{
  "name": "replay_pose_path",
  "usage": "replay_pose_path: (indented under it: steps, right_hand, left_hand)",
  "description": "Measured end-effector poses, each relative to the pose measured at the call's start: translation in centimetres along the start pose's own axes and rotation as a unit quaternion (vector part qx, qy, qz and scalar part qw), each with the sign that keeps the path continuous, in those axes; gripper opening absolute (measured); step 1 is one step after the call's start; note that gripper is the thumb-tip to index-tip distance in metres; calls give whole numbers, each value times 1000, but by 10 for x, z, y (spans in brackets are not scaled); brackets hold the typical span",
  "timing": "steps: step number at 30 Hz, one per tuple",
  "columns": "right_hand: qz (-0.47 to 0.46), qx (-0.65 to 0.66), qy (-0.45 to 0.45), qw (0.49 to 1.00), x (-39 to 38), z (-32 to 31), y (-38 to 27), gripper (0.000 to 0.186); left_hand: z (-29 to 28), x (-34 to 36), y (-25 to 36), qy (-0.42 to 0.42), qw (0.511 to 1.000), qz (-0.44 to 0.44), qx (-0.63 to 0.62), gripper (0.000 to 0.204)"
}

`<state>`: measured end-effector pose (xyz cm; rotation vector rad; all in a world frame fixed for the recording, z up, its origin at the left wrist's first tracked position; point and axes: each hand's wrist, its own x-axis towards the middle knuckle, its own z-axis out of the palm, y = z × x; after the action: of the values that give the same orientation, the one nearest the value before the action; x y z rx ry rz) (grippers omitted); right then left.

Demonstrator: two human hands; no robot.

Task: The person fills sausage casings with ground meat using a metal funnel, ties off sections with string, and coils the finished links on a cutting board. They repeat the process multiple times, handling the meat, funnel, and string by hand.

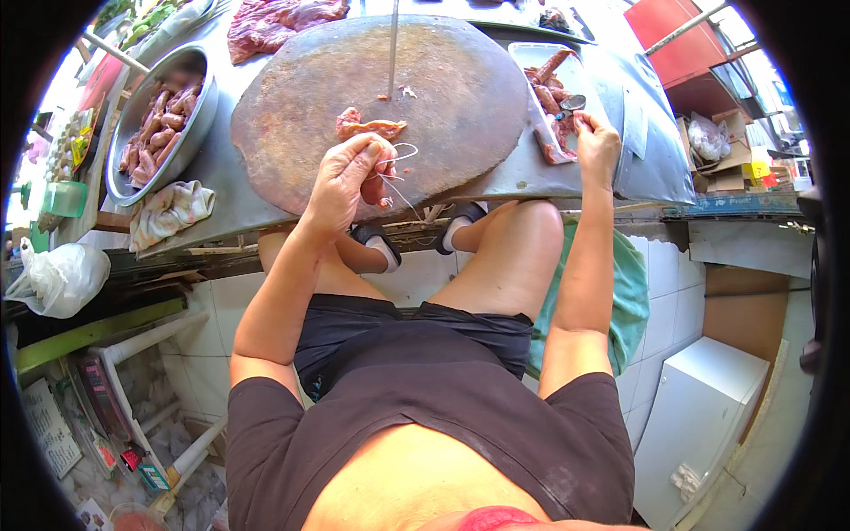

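My left hand [341,181] is closed on a short raw sausage [377,184], pinched between thumb and fingers over the near edge of a round wooden chopping block [452,80]. A thin white string [403,152] loops out from the sausage and trails down. Just beyond my fingers, a piece of raw meat or casing [372,126] lies on the block. My right hand [597,146] is closed in a pinch beside a white tray [577,80] of sausages and meat. At its fingertips is a small round metal thing [573,102]; what the fingers hold, I cannot make out.
A narrow blade [393,49] stands upright on the block. On the left are a metal bowl [209,106] of sausages and a cloth [173,214]. Raw meat [274,22] lies behind the block. A plastic bag [60,279] hangs at far left.
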<state>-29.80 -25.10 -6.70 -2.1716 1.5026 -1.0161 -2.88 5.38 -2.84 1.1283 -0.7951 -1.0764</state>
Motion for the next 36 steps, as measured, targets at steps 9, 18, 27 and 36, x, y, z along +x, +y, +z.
replay_pose_path:
  steps: [9,18,27,36]
  right_hand:
    - [-111,-82,61,989,-6,7,24,7]
    - [-164,-185,-11,969,-29,17,4,15]
    - [-140,-197,-85,967,-39,13,-18,26]
    - [-147,-28,-52,987,-61,-19,-77,17]
  left_hand:
    - [-3,-11,9,78,996,42,-25,28]
    - [-20,-37,3,123,971,132,-159,28]
    - [-32,-41,2,156,964,126,-172,29]
    - [-38,-41,-5,181,952,148,-196,27]
